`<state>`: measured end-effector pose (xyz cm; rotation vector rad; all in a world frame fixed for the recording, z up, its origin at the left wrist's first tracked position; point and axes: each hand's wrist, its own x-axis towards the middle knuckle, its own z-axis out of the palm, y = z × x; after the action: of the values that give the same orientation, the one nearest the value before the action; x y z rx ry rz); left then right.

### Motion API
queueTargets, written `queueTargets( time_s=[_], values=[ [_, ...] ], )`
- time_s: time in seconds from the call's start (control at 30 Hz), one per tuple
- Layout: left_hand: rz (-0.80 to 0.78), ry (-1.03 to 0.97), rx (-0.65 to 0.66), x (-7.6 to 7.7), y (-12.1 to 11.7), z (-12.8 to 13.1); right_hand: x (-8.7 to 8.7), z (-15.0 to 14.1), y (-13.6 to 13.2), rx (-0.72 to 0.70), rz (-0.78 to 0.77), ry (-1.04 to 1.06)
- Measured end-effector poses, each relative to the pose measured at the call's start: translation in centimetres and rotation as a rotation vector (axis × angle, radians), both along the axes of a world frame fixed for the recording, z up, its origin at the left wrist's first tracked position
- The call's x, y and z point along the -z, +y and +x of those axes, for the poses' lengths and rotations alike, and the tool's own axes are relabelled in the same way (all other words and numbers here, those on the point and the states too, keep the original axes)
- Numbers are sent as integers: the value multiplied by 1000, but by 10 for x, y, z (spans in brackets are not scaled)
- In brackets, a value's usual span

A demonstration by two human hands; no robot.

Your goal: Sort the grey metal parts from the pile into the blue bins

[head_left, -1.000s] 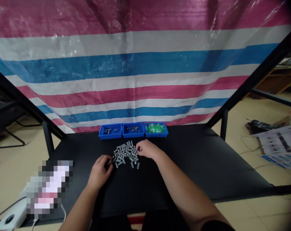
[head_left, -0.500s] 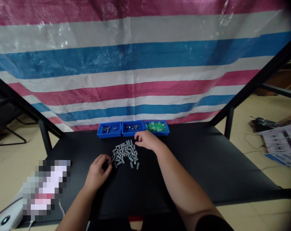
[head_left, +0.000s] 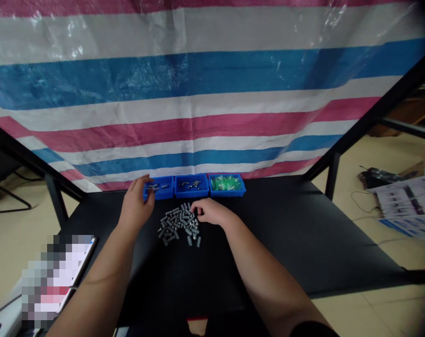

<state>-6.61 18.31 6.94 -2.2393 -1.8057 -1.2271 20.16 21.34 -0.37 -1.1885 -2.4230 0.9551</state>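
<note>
While the left hand (head_left: 135, 206) is reaching open-fingered, seemingly to clear the rim of the blue tray (head_left: 164, 193) at eleven o'clock, the right hand (head_left: 212, 211) is curling, grip unclear, at two o'clock of the heaped metal cylinders (head_left: 179, 223).

Backdrop: red, white and blue striped plastic sheet (head_left: 191, 121), creased and glossy
Floor: beige tiles (head_left: 353, 313)
Bench: flat black top (head_left: 286, 234)
Left: dark metal-legged chair (head_left: 1, 164)

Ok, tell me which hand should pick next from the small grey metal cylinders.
Probably the right hand: it is right by the cylinders, while the left hand is at the leftmost blue plastic tray.
</note>
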Motion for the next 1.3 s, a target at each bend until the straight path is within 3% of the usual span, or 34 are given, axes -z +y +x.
queueTargets(
  time_s=[0.07,0.13,0.3,0.4,0.47,0.57,0.67,0.77,0.93,1.07,1.17,1.3],
  values=[
    [9,-6,65,-5,-6,3,0,-1,1,-6,42,-17],
    [-19,5,100,0,-16,5,-2,-1,1,-10,75,-25],
    [-131,-15,109,44,-35,0,-6,-1,-1,4,70,-117],
    [-201,-6,157,67,-39,-5,-9,-1,-2,67,-56,-234],
    [-237,-6,182,74,-40,-7,-16,-5,-1,93,-146,-318],
    [-284,-23,184,77,-41,-12,-32,-23,6,80,-119,-317],
    [-348,-31,178,79,-40,-18,-47,-48,14,140,63,-57],
    [-392,-17,181,83,-38,-22,-49,-63,17,216,154,70],
    [-401,31,161,89,-36,-20,-32,-53,12,266,198,-151],
    [-392,57,145,90,-35,-17,-20,-41,11,191,158,-295],
    [-401,46,151,91,-35,-18,-20,-35,16,130,117,-373],
    [-394,33,150,96,-33,-21,-35,-36,28,28,17,-537]
  ],
)
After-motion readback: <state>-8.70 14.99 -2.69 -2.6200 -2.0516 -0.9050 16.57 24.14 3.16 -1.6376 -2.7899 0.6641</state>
